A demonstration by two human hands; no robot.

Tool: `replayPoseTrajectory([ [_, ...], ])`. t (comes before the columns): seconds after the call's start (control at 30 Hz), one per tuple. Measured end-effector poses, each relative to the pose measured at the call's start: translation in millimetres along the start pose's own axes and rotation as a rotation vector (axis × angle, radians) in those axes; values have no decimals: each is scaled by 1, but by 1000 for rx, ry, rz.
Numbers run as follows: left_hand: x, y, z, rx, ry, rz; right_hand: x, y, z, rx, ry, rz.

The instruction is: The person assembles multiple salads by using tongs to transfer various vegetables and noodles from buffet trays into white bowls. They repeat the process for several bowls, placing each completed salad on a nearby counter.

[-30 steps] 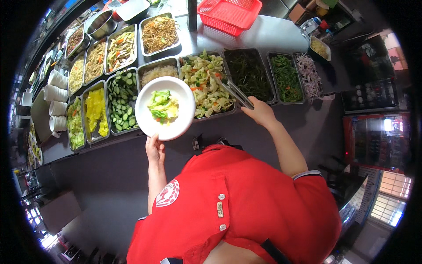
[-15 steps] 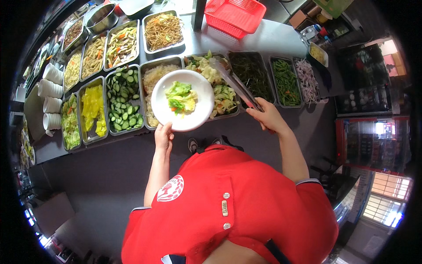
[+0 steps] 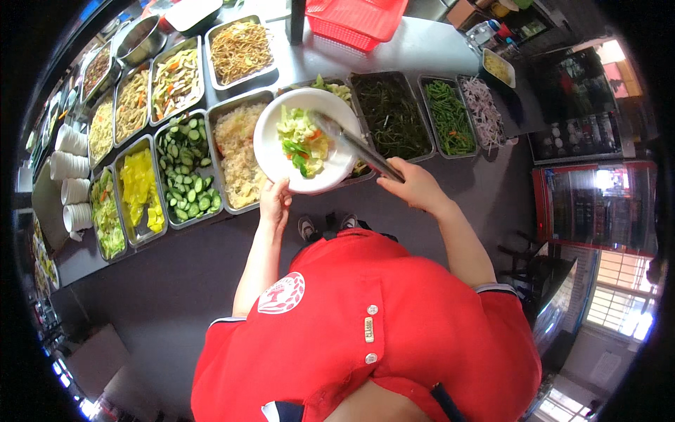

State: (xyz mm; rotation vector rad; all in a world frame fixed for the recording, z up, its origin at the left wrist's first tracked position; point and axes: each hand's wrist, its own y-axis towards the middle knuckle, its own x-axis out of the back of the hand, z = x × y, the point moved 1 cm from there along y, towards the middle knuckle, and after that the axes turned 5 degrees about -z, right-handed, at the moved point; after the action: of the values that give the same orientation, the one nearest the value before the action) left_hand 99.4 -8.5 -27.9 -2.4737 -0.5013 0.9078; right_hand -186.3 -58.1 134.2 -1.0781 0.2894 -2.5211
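My left hand [image 3: 275, 199] grips the near rim of a white plate [image 3: 337, 166], held over the front row of food trays. On the plate lies a small heap of pale green cabbage [image 3: 298, 126] with some green and orange pieces. My right hand [image 3: 415, 184] is closed round the handle of metal tongs [image 3: 362, 149]. The tongs' tips reach over the plate, touching or close to the cabbage's right side; which of the two I cannot tell. Beneath the plate, mostly hidden, is a tray with more cabbage [image 3: 332, 86].
Left of the plate stand trays of rice [image 3: 239, 133], sliced cucumber [image 3: 184, 141] and yellow pickle [image 3: 138, 179]. To its right are dark seaweed strips [image 3: 391, 116], green beans [image 3: 448, 116] and sliced onion [image 3: 481, 112]. Noodles [image 3: 240, 50], stacked white cups [image 3: 72, 165] and a red basket [image 3: 355, 21] stand farther off.
The tongs have moved left from the cabbage tray to over the plate. The heap on the plate looks larger, with more green pieces. The plate sits slightly farther right and higher in view.
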Motion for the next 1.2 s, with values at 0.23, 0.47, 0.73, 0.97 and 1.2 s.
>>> replayPoseTrajectory([
  [0.23, -26, -7, -4, -38, 23, -64, 76, -13, -47, -190, 255, -215],
  [0.47, -29, -21, 24, -219, -115, -169, 144, 14, -136, -275, -564, 33],
  [0.73, -58, -78, 81, -256, -279, -388, 174, 75, -172, 108, -714, 251],
  [0.97, -78, -120, 109, -281, -297, -513, 214, 103, -154, 54, -567, 354],
  [1.2, -85, -119, 119, -281, -261, -435, 223, 107, -143, 65, -631, 380],
])
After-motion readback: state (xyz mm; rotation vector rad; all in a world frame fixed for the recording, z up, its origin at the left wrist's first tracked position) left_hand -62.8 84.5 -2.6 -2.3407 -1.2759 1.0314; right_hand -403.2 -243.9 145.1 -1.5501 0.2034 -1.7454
